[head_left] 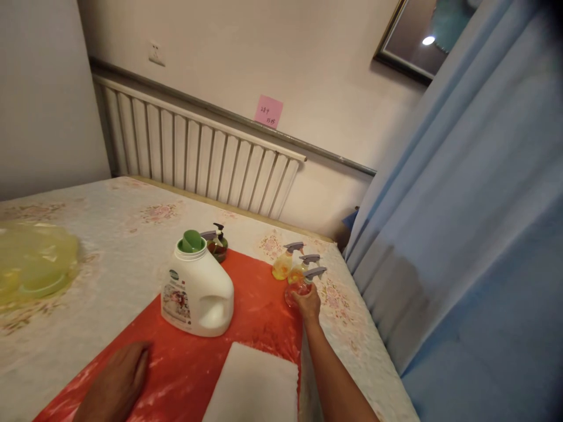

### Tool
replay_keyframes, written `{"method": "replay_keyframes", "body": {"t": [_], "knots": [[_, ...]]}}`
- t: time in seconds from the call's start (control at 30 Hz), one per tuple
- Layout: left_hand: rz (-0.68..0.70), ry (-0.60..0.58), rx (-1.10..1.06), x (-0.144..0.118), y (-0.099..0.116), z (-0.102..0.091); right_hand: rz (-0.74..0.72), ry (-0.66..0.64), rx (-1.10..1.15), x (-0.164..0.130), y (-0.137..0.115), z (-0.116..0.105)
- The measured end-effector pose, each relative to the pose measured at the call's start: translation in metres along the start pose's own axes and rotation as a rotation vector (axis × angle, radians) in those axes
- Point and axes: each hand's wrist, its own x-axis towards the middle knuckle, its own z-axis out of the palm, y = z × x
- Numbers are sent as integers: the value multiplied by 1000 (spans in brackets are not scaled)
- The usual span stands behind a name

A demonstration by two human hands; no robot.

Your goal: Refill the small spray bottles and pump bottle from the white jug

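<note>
My right hand (308, 305) wraps the nearest spray bottle (299, 287) at the red cloth's (259, 305) edge; a jerk could, I think, topple the two bottles (288, 262) crowding just behind it. My left hand (116, 381) lies flat, fingers loose, holding nothing; the detergent jug (196, 293) stands between

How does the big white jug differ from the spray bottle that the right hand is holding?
The white jug is large, opaque and squat, with a green cap; the spray bottle is small and see-through, with a grey trigger top. The jug stands free on the red mat; the spray bottle sits in the right hand at the mat's edge. Both stand upright.
</note>
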Motion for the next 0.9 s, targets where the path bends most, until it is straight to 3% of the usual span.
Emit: {"method": "replay_keyframes", "body": {"t": [0.27, 0.37, 0.47, 0.67, 0.9], "knots": [[5, 48, 53, -2, 25, -20, 51, -159, -12, -3, 17, 6], [27, 61, 110, -3, 27, -21, 76, -180, -1, -7, 21, 1], [85, 1, 142, -3, 30, -24, 108, -156, 5, -20, 24, -11], [140, -63, 116, 0, 42, -33, 77, -150, 48, -80, 24, -39], [208, -115, 39, -2, 47, -38, -94, -337, 97, -177, 3, -56]]}}
